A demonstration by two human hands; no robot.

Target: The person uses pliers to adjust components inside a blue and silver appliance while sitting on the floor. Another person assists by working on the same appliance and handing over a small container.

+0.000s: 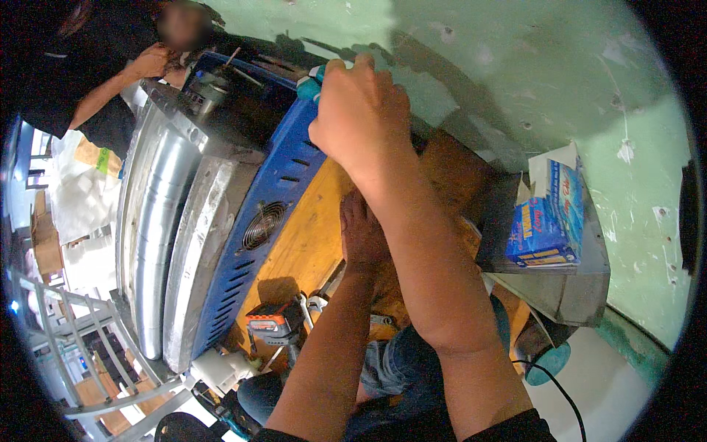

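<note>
My right hand (361, 110) is closed at the far end of a long blue metal housing (247, 191). A teal-and-white object (310, 85) sticks out from under its fingers; my hand hides most of it, so its kind is unclear. Lower down and in shadow, my left hand (361, 228) rests with stretched fingers on an orange-brown wooden surface (309, 228), holding nothing that I can see. Vent slots and a round fan grille (263, 225) mark the side of the housing. Left of it runs a shiny metal roller (163, 228).
A co-worker's hand (151, 60) is at the machine's far left end. An orange-and-black battery tool (272, 324) and wrenches (317, 303) lie near my left forearm. A blue cardboard box (546, 221) sits on a grey ledge at right, beside the green wall (633, 140).
</note>
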